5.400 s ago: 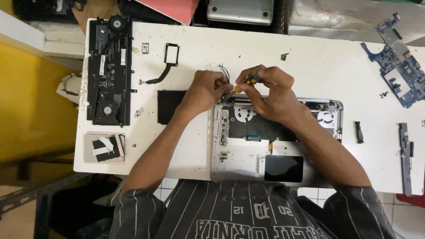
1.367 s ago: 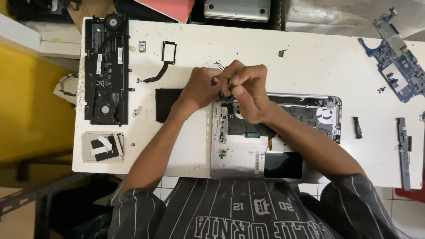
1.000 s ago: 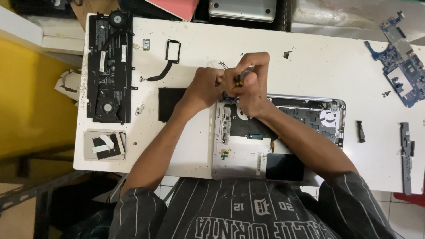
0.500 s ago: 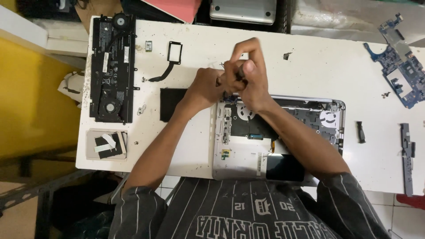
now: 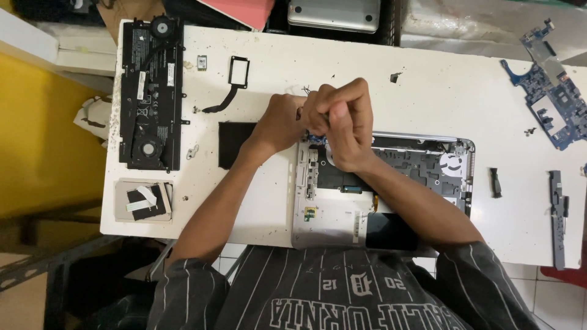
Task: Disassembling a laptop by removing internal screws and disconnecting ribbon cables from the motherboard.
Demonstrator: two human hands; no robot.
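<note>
Two hands: left hand and right hand clenched together over a small blue part, barely visible.
Laptop chassis: opened, silver, directly beneath both hands.
Battery panel: black, white labels, far left on bench.

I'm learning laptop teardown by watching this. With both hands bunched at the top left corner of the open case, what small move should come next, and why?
Probably keep the left hand bracing and let the right hand go on working at that corner of the opened laptop case. Both hands are closed tight together over the case's edge there, and whatever they grip is hidden.
</note>
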